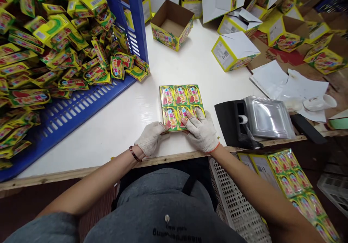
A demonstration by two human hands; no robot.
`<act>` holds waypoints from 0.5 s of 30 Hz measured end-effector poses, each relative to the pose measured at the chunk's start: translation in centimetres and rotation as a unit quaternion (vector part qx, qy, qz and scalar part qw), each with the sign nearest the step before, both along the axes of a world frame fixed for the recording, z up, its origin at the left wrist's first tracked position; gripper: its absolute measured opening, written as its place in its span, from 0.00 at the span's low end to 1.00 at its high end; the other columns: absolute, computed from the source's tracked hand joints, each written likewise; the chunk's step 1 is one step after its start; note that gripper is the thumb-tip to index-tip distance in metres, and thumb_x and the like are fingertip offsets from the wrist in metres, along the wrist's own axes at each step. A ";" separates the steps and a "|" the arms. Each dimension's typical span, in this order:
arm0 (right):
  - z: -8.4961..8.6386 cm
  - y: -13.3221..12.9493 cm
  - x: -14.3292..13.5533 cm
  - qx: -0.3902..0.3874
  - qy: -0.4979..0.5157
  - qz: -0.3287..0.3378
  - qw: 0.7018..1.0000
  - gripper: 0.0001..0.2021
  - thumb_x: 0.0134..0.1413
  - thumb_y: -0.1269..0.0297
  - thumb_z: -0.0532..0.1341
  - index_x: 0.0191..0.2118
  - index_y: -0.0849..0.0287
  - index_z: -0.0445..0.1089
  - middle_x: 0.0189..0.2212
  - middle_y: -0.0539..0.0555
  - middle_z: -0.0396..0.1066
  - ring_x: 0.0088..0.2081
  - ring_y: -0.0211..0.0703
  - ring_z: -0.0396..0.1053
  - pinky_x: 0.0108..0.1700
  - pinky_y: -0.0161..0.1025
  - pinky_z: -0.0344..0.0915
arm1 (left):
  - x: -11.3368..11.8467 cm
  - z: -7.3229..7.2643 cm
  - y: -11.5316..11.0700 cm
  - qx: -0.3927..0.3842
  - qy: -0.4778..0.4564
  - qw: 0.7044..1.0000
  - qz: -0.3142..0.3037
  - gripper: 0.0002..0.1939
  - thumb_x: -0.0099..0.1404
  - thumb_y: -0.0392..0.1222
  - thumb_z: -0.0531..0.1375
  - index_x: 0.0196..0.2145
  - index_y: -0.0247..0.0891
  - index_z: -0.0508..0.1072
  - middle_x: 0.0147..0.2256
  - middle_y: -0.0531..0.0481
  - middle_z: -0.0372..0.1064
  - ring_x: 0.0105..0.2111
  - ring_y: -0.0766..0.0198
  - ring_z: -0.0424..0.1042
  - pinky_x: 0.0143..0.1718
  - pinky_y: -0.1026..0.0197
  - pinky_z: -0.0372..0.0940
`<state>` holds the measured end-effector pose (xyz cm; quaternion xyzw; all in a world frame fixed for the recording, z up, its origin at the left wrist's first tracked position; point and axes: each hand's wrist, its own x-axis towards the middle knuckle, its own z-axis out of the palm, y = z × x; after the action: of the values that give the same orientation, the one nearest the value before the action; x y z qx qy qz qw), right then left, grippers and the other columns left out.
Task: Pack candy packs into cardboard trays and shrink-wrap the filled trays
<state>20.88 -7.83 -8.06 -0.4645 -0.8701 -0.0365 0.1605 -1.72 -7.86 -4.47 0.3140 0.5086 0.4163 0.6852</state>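
Observation:
A flat block of several yellow-green candy packs [181,95] lies on the white table, its packs in two rows with pink and blue lettering up. My left hand [151,137], in a white knitted glove, grips the block's near left corner between thumb and fingers. My right hand [201,128], gloved too, rests on the near right part of the block with its fingers spread over the top. Part of the near row is hidden under those fingers.
At the left, a blue crate [108,96] is heaped with loose packs [58,61]. An open carton [172,25] and a white-topped box [235,50] stand behind. To the right are a black tape dispenser [231,123] and clear plastic sheets [269,116]. Wrapped blocks [296,177] lie below the table edge.

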 end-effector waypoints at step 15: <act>-2.1 2.0 -3.8 0.050 0.045 0.067 0.995 0.19 0.66 0.67 0.56 0.60 0.49 0.68 0.59 0.55 0.70 0.66 0.56 0.59 0.66 0.65 0.51 | 1.8 -1.9 -0.4 -0.050 -0.030 0.990 0.130 0.17 0.47 0.48 0.70 0.22 0.37 0.67 0.25 0.55 0.64 0.28 0.68 0.62 0.33 0.64 0.63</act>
<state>17.10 -5.87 -10.15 -0.3980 -0.8881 -0.0476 0.2249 0.11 -8.28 -6.41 0.1981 0.5442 0.4852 0.6551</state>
